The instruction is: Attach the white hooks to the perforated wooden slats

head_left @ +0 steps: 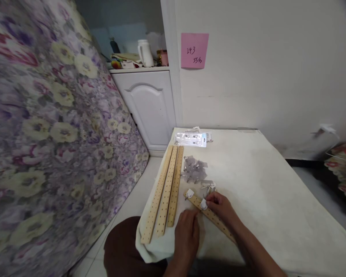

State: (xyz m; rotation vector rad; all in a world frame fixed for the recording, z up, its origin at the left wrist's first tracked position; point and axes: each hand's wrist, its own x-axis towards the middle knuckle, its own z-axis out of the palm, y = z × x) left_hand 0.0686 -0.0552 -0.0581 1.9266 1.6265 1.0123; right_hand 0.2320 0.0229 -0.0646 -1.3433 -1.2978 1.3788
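A wooden strip with rows of holes (215,220) lies slantwise on the cloth in front of me. My right hand (221,207) pinches a small white tag (203,204) over this strip, close to its far end. Another white tag (189,193), with a bit of metal beside it, sits at the strip's far end. My left hand (187,231) is closed just left of the strip, fingertips by its near edge; whatever they grip is hidden. Just beyond the strip are more small white pieces (210,186).
Three more holed wooden strips (165,192) lie along the table's left side. A pile of small clear bags with metal bits (194,169) is beside them. Blister packs (190,139) lie at the back of the cloth-covered table (265,184). A flowered curtain (60,134) hangs left.
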